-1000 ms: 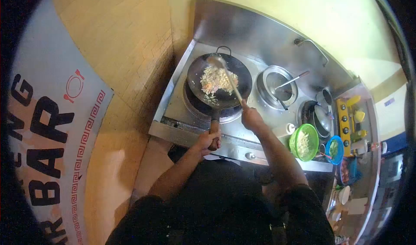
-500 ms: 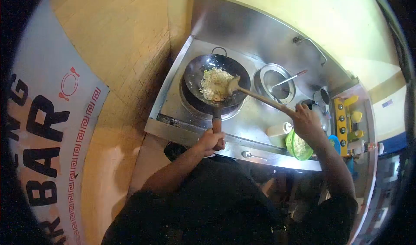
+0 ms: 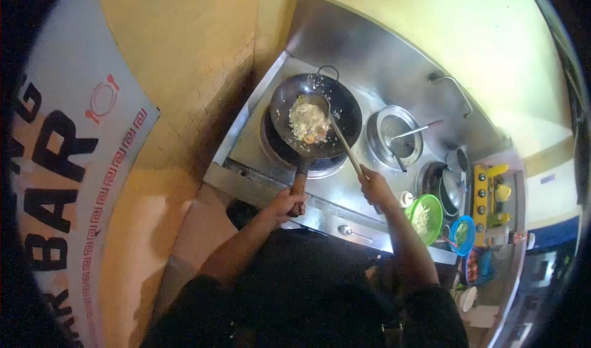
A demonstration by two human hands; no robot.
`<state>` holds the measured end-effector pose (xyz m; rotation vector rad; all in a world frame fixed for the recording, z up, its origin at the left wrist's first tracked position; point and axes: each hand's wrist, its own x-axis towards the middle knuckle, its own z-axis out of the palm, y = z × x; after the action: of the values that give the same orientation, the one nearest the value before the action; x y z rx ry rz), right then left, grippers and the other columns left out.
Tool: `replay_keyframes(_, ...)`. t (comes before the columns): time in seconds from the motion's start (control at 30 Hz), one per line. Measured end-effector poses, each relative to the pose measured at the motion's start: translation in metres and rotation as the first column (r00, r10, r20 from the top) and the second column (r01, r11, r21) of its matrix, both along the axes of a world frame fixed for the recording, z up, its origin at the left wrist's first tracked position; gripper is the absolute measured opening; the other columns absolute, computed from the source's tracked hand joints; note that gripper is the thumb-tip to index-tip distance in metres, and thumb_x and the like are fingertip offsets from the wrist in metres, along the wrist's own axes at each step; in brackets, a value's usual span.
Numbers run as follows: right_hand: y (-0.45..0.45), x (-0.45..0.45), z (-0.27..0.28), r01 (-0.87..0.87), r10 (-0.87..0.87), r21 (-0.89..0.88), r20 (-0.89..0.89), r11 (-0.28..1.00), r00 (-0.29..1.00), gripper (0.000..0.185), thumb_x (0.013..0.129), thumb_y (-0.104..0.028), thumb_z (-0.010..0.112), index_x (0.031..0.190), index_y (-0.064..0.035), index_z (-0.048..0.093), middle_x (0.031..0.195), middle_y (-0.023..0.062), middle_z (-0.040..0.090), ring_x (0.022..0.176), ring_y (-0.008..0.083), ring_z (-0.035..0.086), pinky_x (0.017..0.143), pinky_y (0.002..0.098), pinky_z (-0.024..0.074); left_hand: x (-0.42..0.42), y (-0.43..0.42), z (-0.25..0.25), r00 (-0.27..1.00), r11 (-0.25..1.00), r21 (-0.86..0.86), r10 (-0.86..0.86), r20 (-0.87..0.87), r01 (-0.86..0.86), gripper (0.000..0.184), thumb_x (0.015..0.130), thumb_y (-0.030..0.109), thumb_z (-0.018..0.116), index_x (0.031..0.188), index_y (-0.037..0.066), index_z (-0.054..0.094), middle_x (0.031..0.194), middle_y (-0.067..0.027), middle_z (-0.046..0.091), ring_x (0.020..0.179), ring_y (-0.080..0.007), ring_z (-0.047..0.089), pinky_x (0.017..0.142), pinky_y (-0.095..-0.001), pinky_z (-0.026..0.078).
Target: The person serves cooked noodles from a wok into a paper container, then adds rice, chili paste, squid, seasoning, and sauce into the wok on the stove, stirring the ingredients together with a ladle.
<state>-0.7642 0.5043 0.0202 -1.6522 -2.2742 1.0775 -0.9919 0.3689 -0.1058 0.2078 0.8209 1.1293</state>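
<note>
A dark wok (image 3: 346, 111) with a wooden handle and a loop on its far rim is over the left burner. Rice-like food with orange and yellow bits (image 3: 308, 120) lies in it. My left hand (image 3: 289, 204) is closed round the wok's wooden handle (image 3: 299, 185). The fingers of my right hand (image 3: 374, 187) wrap round the long handle of a ladle (image 3: 348, 148), whose head is in the wok at the food's right side.
Right of the wok is a metal pot (image 3: 376, 140) with a ladle in it. Farther right are a lidded pan (image 3: 452, 191), a green bowl (image 3: 434, 219) of pale shreds, a blue bowl (image 3: 462, 236) of greens and a squeeze bottle (image 3: 406, 199). A tap (image 3: 457, 91) juts from the backsplash.
My right hand has come back left from over the green bowl, and the ladle now points more steeply into the wok. My left hand keeps its hold on the wok handle.
</note>
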Motion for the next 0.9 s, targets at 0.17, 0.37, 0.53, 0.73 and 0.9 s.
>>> replay_keyframes(0.17, 0.012, -0.024, 0.043, 0.101, -0.184, -0.432, -0.156, 0.896, 0.97, 0.039, 0.096, -0.027, 0.044, 0.129, -0.0068, 0.05, 0.057, 0.0041, 0.05, 0.039, 0.015, 0.046, 0.038, 0.0306, 0.043, -0.002, -0.006, 0.002, 0.999, 0.999, 0.045, -0.029, -0.044, 0.031, 0.02, 0.084, 0.006, 0.061, 0.099, 0.005, 0.047, 0.069, -0.0045, 0.053, 0.054, -0.0167, 0.056, 0.05, -0.0351, 0.051)
replay_keyframes(0.37, 0.035, -0.003, -0.018, -0.364, 0.268, 0.415, 0.272, 0.834, 0.924, 0.035, 0.098, -0.028, 0.035, 0.114, -0.0049, 0.056, 0.069, 0.0216, 0.062, 0.059, 0.0342, 0.063, 0.056, 0.0472, 0.0501, -0.001, -0.006, 0.009, 1.0, 0.999, 0.035, 0.019, -0.009, -0.019, 0.017, 0.082, 0.007, 0.062, 0.092, 0.001, 0.049, 0.066, -0.0062, 0.053, 0.049, -0.0171, 0.054, 0.045, -0.0334, 0.047)
replay_keyframes(0.53, -0.031, -0.019, 0.079, -0.435, 0.281, 0.08, 0.657, 0.897, 0.7, 0.037, 0.095, -0.024, 0.04, 0.126, -0.0033, 0.042, 0.076, 0.0249, 0.063, 0.07, 0.0396, 0.064, 0.063, 0.0526, 0.0502, -0.009, 0.001, 0.001, 0.999, 0.998, 0.046, -0.052, 0.012, 0.052, 0.016, 0.082, 0.009, 0.063, 0.088, 0.003, 0.05, 0.065, -0.0048, 0.052, 0.049, -0.0168, 0.054, 0.044, -0.0333, 0.047)
replay_keyframes(0.73, 0.0, -0.008, 0.066, -0.177, 0.169, 0.017, 0.219, 0.984, 0.961, 0.038, 0.095, -0.017, 0.041, 0.131, -0.0065, 0.043, 0.062, 0.0129, 0.058, 0.048, 0.026, 0.057, 0.042, 0.0386, 0.0464, 0.005, -0.002, 0.015, 0.997, 1.0, 0.0, -0.025, -0.079, 0.025, 0.016, 0.082, 0.01, 0.063, 0.084, 0.005, 0.048, 0.065, -0.0042, 0.051, 0.05, -0.0165, 0.054, 0.043, -0.0339, 0.046)
replay_keyframes(0.9, -0.023, 0.003, 0.088, 0.14, -0.122, -0.489, 0.069, 0.861, 0.99, 0.041, 0.092, -0.011, 0.044, 0.133, -0.0101, 0.043, 0.058, 0.0068, 0.052, 0.042, 0.0154, 0.049, 0.036, 0.0295, 0.0409, 0.002, -0.004, 0.012, 0.996, 0.999, 0.027, -0.041, -0.082, 0.044, 0.015, 0.083, 0.01, 0.062, 0.083, 0.005, 0.048, 0.063, -0.0042, 0.051, 0.048, -0.017, 0.055, 0.044, -0.0336, 0.047)
